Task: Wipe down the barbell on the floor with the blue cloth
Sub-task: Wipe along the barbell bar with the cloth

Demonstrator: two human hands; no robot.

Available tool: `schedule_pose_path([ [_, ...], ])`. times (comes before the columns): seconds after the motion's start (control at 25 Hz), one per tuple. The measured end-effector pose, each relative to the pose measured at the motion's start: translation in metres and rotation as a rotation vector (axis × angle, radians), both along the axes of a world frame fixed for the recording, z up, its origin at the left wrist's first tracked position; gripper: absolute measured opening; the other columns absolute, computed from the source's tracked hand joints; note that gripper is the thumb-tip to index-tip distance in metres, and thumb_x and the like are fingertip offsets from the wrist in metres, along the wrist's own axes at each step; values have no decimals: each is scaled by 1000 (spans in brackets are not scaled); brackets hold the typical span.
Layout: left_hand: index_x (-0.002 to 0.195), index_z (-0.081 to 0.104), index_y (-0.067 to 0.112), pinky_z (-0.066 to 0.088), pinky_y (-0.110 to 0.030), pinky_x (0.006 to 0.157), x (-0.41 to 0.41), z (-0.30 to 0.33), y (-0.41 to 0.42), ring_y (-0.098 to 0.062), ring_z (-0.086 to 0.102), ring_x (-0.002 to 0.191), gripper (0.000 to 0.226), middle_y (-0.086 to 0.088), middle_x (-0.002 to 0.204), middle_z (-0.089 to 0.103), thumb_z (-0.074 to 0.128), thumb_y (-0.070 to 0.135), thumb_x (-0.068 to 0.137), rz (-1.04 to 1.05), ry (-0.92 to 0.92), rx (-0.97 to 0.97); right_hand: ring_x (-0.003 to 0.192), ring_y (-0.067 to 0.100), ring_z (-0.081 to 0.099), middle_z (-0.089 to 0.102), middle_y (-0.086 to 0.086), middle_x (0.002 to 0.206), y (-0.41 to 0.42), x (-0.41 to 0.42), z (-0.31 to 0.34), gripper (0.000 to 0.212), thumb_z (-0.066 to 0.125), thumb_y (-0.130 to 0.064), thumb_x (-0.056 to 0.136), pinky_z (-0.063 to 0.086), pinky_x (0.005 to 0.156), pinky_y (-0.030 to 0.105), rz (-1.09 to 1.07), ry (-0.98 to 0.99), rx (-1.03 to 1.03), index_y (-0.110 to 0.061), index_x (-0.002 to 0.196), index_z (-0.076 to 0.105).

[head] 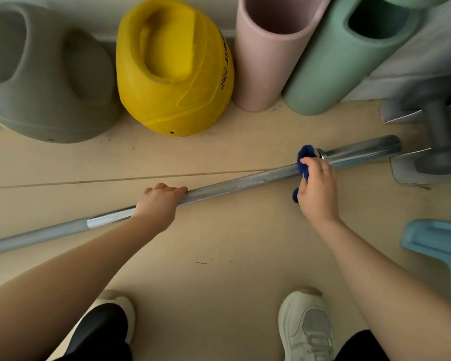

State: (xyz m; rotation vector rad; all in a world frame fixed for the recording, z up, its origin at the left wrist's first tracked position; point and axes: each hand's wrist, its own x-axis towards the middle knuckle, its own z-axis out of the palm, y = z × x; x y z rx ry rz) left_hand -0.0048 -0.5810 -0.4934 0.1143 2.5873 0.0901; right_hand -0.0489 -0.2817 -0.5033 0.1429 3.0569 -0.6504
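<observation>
Floor-level, the barbell (235, 182) lies diagonally; your left hand (158, 204) grips it, your right hand (317, 188) clamps the blue cloth (303, 162) near its collar. Loosen, and it rolls.

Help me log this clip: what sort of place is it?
Probably a home gym or exercise corner. A steel barbell lies on the floor, a dumbbell sits at the right, and a yellow kettlebell-shaped weight and rolled foam mats stand against the wall.
</observation>
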Motion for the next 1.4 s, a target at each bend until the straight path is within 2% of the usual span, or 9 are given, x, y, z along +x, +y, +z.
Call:
schedule_pose_path([
  [0.12, 137, 36, 23, 36, -31, 92, -1, 2, -3, -25, 46, 115, 52, -3, 120, 57, 36, 0, 90, 9, -25, 11, 106, 42, 52, 58, 26, 113, -43, -5, -1, 34, 49, 8, 81, 38, 93, 41, -126, -5, -49, 4, 114, 56],
  [0.32, 136, 37, 23, 37, -31, 92, -2, 1, -6, -25, 44, 116, 50, -6, 119, 56, 38, 1, 92, 78, -36, 93, 91, 37, 62, 68, 16, 96, -97, 19, -5, 31, 58, 5, 71, 50, 83, 40, 504, -31, -18, -2, 100, 65],
  [0.44, 131, 44, 20, 38, -33, 89, 3, -3, -12, -28, 49, 110, 36, -7, 115, 57, 40, 13, 96, 160, -46, 154, 80, 40, 62, 67, 17, 86, -68, -11, -4, 24, 54, -4, 69, 48, 75, 43, 252, -70, 205, -5, 90, 65],
  [0.6, 126, 48, 18, 38, -33, 90, 2, -4, -13, -28, 49, 110, 29, -9, 112, 58, 42, 21, 97, 219, -46, 182, 108, 40, 50, 62, 20, 111, -91, 1, -4, 26, 53, -6, 85, 37, 94, 43, 38, -187, 139, -2, 110, 59],
  [0.76, 125, 48, 18, 38, -34, 92, 1, -3, -14, -27, 47, 112, 29, -9, 112, 57, 44, 18, 96, 227, -38, 193, 115, 36, 44, 55, 15, 124, -153, 40, 6, 37, 54, -4, 87, 36, 100, 42, 224, -232, -64, -5, 124, 53],
  [0.88, 124, 47, 17, 37, -34, 90, 4, -4, -15, -28, 47, 114, 29, -8, 112, 58, 44, 21, 96, 201, -22, 156, 99, 43, 54, 61, 22, 110, -170, 43, 12, 37, 58, 8, 75, 45, 88, 45, 547, -219, -148, 0, 111, 62],
  [1.04, 125, 49, 17, 37, -34, 93, 8, -5, -16, -25, 44, 120, 31, -3, 120, 58, 49, 23, 95, 232, 24, 228, 97, 45, 53, 60, 26, 109, -100, -1, 11, 39, 51, 7, 74, 43, 87, 44, 176, -77, -41, -1, 110, 64],
  [1.2, 120, 54, 16, 37, -34, 93, 8, -5, -30, -25, 45, 118, 36, -3, 121, 55, 63, 25, 86, 252, 15, 227, 105, 44, 50, 55, 24, 115, -79, -6, 6, 33, 50, 1, 80, 41, 92, 45, -98, -173, 39, -3, 111, 62],
  [1.4, 102, 62, 13, 36, -34, 90, 11, -5, -37, -27, 46, 116, 30, -4, 109, 59, 71, 31, 79, 248, 94, 178, 108, 37, 49, 57, 16, 117, -196, 30, 7, 27, 51, -12, 86, 40, 92, 41, 188, -291, -53, -10, 111, 61],
])
